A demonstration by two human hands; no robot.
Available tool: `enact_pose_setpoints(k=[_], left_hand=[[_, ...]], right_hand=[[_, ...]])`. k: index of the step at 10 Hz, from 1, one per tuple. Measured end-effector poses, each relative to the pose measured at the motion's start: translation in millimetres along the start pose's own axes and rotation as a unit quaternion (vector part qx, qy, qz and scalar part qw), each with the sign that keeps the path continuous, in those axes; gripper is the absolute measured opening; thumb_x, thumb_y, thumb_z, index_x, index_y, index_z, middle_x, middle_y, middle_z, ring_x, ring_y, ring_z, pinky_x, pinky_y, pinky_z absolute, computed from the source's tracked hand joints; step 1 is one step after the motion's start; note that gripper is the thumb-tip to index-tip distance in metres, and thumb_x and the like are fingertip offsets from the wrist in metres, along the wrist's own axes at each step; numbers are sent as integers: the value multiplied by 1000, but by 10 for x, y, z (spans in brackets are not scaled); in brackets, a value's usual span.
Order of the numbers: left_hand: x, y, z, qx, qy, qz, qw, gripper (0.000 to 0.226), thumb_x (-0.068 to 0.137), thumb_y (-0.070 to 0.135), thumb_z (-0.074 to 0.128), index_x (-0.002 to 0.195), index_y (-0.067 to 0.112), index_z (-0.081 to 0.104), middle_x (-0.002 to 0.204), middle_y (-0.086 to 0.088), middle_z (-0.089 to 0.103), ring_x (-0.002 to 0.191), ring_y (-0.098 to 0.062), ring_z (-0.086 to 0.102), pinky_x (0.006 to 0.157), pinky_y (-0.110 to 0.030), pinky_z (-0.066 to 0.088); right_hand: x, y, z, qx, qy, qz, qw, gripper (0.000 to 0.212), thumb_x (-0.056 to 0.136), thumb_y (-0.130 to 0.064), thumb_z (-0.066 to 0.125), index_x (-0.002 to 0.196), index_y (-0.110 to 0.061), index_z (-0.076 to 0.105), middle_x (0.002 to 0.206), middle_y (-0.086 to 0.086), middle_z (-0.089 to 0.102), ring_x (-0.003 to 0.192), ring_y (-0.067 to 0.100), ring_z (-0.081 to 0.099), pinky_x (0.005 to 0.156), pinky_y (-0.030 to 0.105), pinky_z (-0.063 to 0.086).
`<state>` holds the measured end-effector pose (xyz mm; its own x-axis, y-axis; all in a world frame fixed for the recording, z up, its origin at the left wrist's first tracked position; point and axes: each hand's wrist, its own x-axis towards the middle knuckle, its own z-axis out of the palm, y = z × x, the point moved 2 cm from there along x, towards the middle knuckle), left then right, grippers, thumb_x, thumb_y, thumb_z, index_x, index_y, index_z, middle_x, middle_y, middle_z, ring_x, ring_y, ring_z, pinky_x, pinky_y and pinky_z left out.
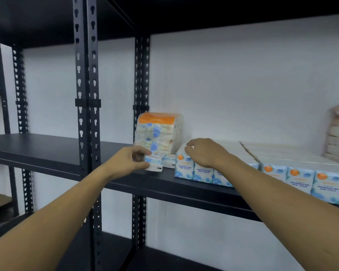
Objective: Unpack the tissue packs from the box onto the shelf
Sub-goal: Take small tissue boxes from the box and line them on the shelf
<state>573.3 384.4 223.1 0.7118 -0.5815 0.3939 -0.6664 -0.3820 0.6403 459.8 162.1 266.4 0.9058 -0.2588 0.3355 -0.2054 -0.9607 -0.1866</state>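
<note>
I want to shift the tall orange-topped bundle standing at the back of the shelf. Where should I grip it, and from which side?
Probably from the front, one palm on each narrow side of the orange-topped bundle. It stands upright, close to the wall and beside the post, so its back looks hard to reach. The small loose packs lie before it, so lift it over them.

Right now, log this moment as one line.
left hand: holding small tissue pack | right hand: resting on pack row | shelf: part-stocked

dim, bluish and even light falls on the white wall (243, 85), while the underside of the upper shelf (184, 12) is nearly black. motion blur softens everything, so the print on the mini tissue packs (204, 171) is only partly legible. the black shelf uprights (86, 85) lean and bow toward the edges, perhaps from the wide-angle lens.
</note>
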Motion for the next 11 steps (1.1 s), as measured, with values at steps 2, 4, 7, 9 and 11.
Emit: enact_pose_setpoints(k=[2, 4, 7, 9, 11], left_hand=[[30, -179, 13, -35, -30, 3, 999, 26, 88, 23, 71, 113, 30, 68, 123, 18, 61, 96, 3, 60, 73, -5, 43], [111, -300, -27, -41, -64, 6, 997, 23, 89, 22, 70, 110, 31, 70, 127, 15, 62, 105, -6, 61, 88, -19, 45], [94, -303, -14, -12, -58, 1, 998, 26, 92, 25, 66, 115, 37, 68, 114, 11, 63, 89, -4, 59, 75, -14, 42], [87, -290, -8, -12, -56, -6, 998, 27, 92, 24, 65, 117, 35, 67, 109, 10, 63, 89, -4, 58, 74, -14, 42], [85, -278, -1, -16, -60, 0, 998, 29, 93, 22, 64, 120, 33, 65, 119, 10, 62, 92, -3, 57, 76, -15, 43]], right_hand=[[136, 1, 81, -18, -8, -6, 1000, 47, 100, -45, 32, 127, -21, 61, 132, 4, 61, 112, 25, 57, 97, 42, 48], [138, 38, 178, -46, 27, -12, 999, 50, 97, -47, 26, 131, -27, 58, 129, 2, 61, 106, 25, 56, 92, 42, 47], [157, 45, 218, -46, 36, -1, 998, 50, 96, -46, 26, 132, -28, 55, 129, 2, 60, 108, 26, 54, 91, 41, 46], [164, 44, 226, -50, 36, 1, 998, 51, 96, -47, 26, 134, -28, 54, 131, 2, 59, 110, 26, 54, 92, 42, 46], [164, 42, 230, -56, 36, 1, 998, 51, 96, -47, 25, 132, -27, 55, 130, 4, 59, 109, 27, 55, 90, 42, 46]])
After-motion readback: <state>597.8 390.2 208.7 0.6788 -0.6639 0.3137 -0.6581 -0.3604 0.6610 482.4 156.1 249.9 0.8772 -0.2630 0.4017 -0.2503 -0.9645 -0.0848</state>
